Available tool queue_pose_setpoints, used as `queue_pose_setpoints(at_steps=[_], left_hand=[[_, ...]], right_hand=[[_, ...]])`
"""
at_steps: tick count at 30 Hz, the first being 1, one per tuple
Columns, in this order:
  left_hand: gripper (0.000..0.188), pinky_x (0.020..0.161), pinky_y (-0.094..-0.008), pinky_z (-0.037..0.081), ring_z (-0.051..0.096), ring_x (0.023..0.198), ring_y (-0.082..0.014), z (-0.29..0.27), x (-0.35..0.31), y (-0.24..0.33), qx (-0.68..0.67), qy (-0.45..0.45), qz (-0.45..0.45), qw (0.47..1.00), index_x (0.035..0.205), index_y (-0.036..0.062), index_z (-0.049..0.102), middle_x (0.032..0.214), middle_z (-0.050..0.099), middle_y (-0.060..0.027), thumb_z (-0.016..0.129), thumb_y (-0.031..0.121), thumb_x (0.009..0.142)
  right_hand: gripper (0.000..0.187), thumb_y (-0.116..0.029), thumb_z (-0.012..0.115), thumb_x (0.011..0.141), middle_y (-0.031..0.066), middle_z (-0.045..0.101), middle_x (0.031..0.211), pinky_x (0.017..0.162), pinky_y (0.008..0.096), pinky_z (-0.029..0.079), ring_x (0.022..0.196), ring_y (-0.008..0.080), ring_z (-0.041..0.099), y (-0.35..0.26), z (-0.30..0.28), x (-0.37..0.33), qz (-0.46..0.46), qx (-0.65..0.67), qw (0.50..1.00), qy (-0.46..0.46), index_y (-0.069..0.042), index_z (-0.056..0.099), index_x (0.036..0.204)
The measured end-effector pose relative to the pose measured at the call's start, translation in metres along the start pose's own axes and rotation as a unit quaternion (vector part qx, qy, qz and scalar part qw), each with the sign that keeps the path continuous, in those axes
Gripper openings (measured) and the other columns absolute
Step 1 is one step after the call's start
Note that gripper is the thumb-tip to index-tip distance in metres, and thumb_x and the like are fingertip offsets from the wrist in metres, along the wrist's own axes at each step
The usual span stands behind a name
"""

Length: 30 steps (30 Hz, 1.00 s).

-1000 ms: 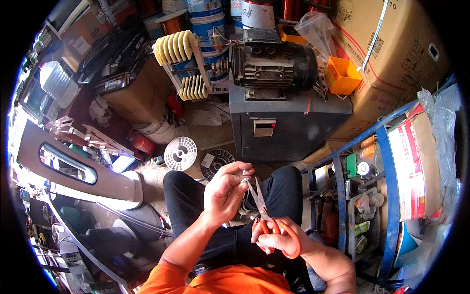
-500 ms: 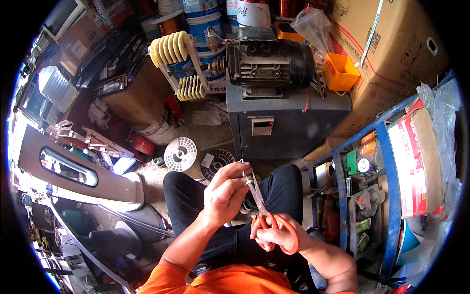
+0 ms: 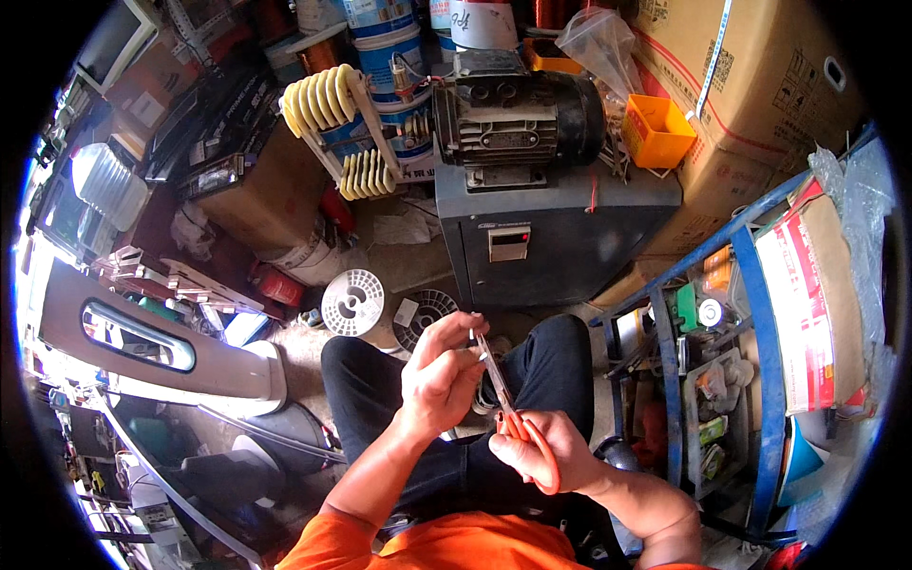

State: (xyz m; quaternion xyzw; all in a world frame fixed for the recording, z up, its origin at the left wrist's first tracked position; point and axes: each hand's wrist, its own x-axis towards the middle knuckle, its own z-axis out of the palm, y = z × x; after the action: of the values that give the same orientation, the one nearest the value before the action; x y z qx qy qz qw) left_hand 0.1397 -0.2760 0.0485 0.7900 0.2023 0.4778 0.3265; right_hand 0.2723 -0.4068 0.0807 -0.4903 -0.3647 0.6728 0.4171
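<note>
- Fingers of the left hand (image 3: 440, 375) are pinching a small white piece (image 3: 482, 356), too tiny to read clearly; thumb and forefinger are pressing toward each other;
- fingers of the right hand (image 3: 556, 451) are curling around the orange handles of the scissors (image 3: 513, 420); the blades are lying almost together, tips pointing up beside the left fingertips;
- both hands are working above the lap, between dark-trousered knees (image 3: 556, 351);
- just past the left hand, a black reel (image 3: 418, 316) is sitting partly hidden behind it, a white reel (image 3: 352, 302) lying alongside;
- straight ahead, a dark grey cabinet (image 3: 560, 252) is blocking the way, bearing a black motor (image 3: 518, 123) and a yellow bin (image 3: 657, 131);
- rightward, a blue-framed rack (image 3: 757, 323) is hemming things in; leftward, a pale housing (image 3: 228, 370) is standing near the knee
</note>
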Motion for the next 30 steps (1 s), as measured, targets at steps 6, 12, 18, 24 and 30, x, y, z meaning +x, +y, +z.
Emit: queue_pose_setpoints(at_steps=[6, 12, 18, 24, 30], left_hand=[[0.018, 0.084, -0.0335, 0.051, 0.061, 0.100, -0.0286, 0.000, -0.006, -0.005, -0.016, 0.009, -0.006, 1.000, 0.083, -0.0027, 0.054, 0.114, 0.052, -0.0209, 0.063, -0.013, 0.071], [0.016, 0.084, -0.0332, 0.050, 0.061, 0.100, -0.0293, 0.001, -0.001, -0.002, -0.018, 0.006, -0.008, 1.000, 0.083, -0.0030, 0.054, 0.114, 0.052, -0.0207, 0.063, -0.013, 0.073], [0.013, 0.083, -0.0349, 0.051, 0.060, 0.102, -0.0299, 0.006, -0.007, -0.006, -0.092, -0.021, -0.022, 0.995, 0.081, -0.0027, 0.053, 0.118, 0.049, -0.0211, 0.060, -0.012, 0.076], [0.016, 0.084, -0.0354, 0.049, 0.058, 0.100, -0.0277, 0.014, -0.016, -0.004, -0.100, -0.073, -0.031, 0.992, 0.079, -0.0006, 0.054, 0.113, 0.050, -0.0185, 0.066, -0.009, 0.073], [0.008, 0.089, -0.0287, 0.041, 0.054, 0.094, -0.0173, 0.012, -0.001, -0.022, -0.493, 0.180, -0.311, 0.793, 0.085, 0.0054, 0.058, 0.105, 0.056, -0.0096, 0.059, 0.012, 0.089]], right_hand=[[0.024, -0.019, 0.059, 0.089, -0.0054, 0.046, 0.051, 0.040, 0.0194, 0.035, 0.042, 0.0032, 0.044, 0.003, 0.003, 0.005, -0.108, -0.104, 0.988, 0.030, -0.006, 0.053, 0.069], [0.022, -0.018, 0.057, 0.090, -0.0045, 0.046, 0.053, 0.041, 0.0198, 0.035, 0.043, 0.0044, 0.044, -0.001, 0.008, 0.007, -0.096, -0.057, 0.993, 0.036, -0.005, 0.054, 0.072], [0.020, -0.015, 0.055, 0.090, -0.0015, 0.050, 0.062, 0.046, 0.0204, 0.038, 0.050, 0.0056, 0.046, -0.001, 0.002, 0.005, 0.014, 0.051, 0.999, 0.000, -0.005, 0.052, 0.073], [0.026, 0.001, 0.059, 0.082, -0.0010, 0.045, 0.059, 0.051, 0.0233, 0.035, 0.053, 0.0075, 0.043, -0.014, 0.005, 0.002, -0.162, -0.037, 0.981, 0.100, -0.006, 0.047, 0.060], [0.013, -0.013, 0.057, 0.085, 0.0010, 0.049, 0.080, 0.061, 0.0219, 0.038, 0.067, 0.0078, 0.047, -0.001, -0.010, -0.003, -0.189, 0.027, 0.982, -0.006, -0.002, 0.050, 0.086]])
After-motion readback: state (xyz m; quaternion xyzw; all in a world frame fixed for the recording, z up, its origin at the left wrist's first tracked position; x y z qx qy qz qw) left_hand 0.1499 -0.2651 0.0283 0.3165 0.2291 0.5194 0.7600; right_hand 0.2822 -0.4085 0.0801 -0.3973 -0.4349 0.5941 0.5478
